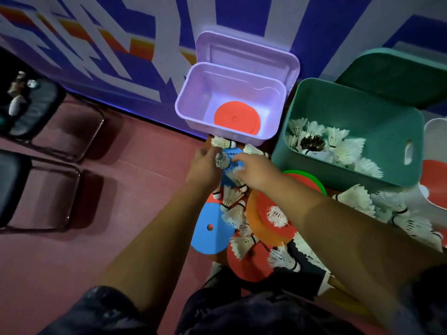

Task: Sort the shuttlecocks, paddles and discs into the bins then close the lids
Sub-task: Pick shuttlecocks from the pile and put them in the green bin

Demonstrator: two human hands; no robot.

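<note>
A purple bin stands open at the back with a red disc inside. Right of it an open green bin holds several white shuttlecocks. My left hand is closed around a shuttlecock just in front of the purple bin. My right hand reaches beside it, fingers curled on another shuttlecock, above a blue disc. More shuttlecocks lie on a blue disc, an orange disc and red discs under my forearms.
The lids of both bins stand open against the patterned wall: purple lid, green lid. A heap of shuttlecocks and a red-and-white object lie at the right. Two dark chairs stand on the red floor at the left.
</note>
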